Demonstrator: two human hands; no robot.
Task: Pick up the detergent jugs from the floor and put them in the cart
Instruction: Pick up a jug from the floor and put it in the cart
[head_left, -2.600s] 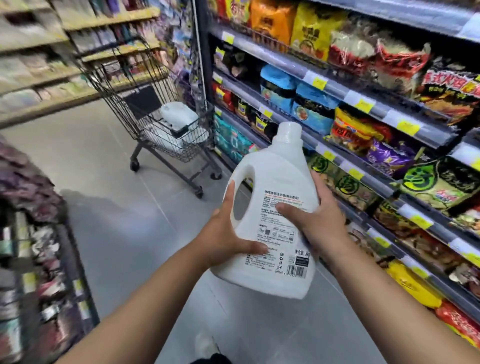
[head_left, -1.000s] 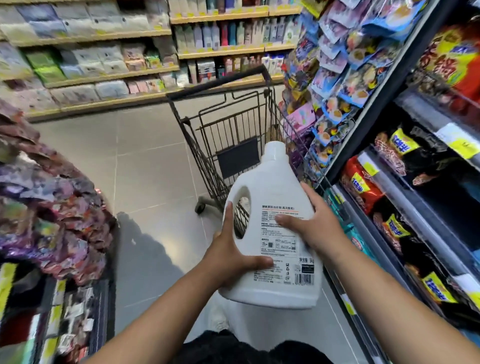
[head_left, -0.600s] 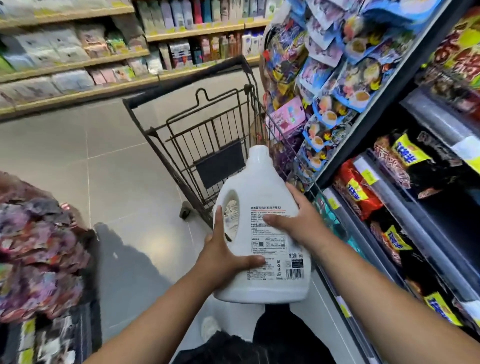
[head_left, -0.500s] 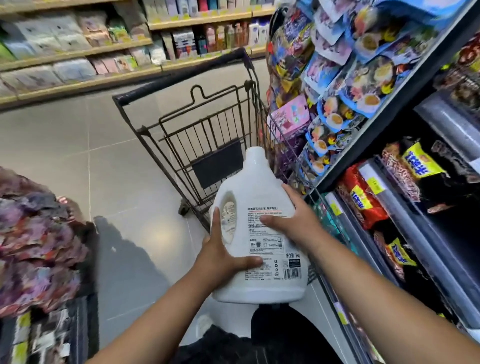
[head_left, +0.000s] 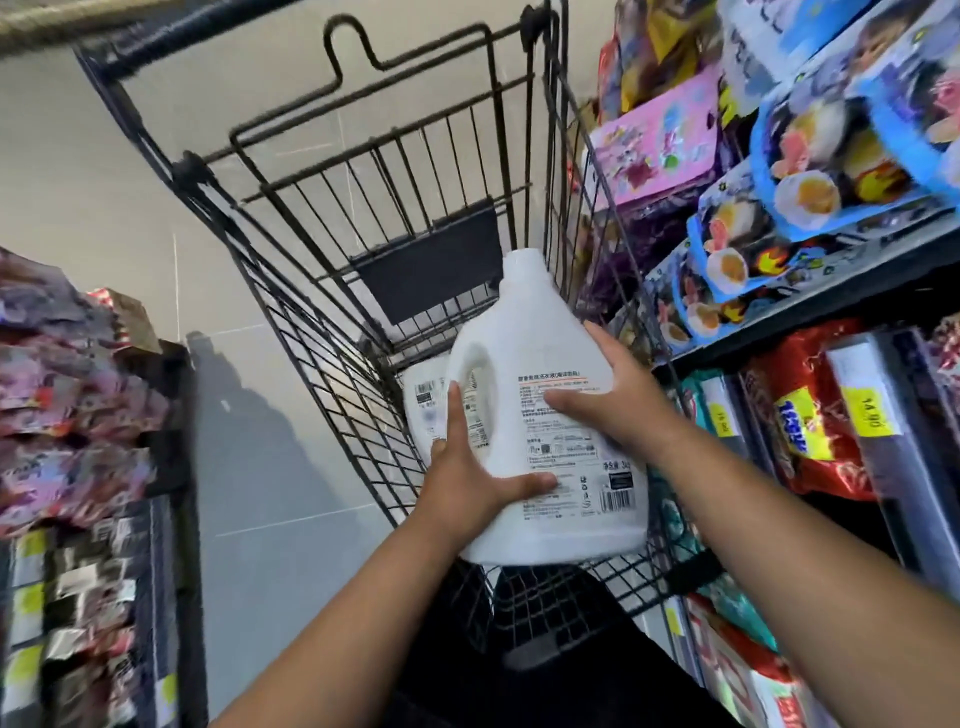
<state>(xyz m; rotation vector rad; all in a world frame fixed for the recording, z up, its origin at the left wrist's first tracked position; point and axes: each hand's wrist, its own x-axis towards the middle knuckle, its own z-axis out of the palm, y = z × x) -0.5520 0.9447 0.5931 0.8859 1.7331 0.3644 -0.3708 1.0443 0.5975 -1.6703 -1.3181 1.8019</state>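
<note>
Nearer than half a second before, the cart (head_left: 311, 332) filled the upper middle of the frame, a second jug (head_left: 427, 400) lying mostly hidden in its basket. At centre, over that basket, the left hand (head_left: 462, 483) clasped the handle side of the white jug (head_left: 540, 343) and the right hand (head_left: 613, 400) wrapped its right shoulder. Smooth, stiff and likely heavy, it suited this two-sided hold, while the shelves (head_left: 779, 317) at right were blurred.

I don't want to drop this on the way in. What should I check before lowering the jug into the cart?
1. Grip: left hand and right hand both clasp the held jug: ok.
2. Position: held jug is over the cart: ok.
3. Cap in place: ok.
4. Landing room: a second jug lies in the cart; free space beside it is hidden: cannot tell.
</note>
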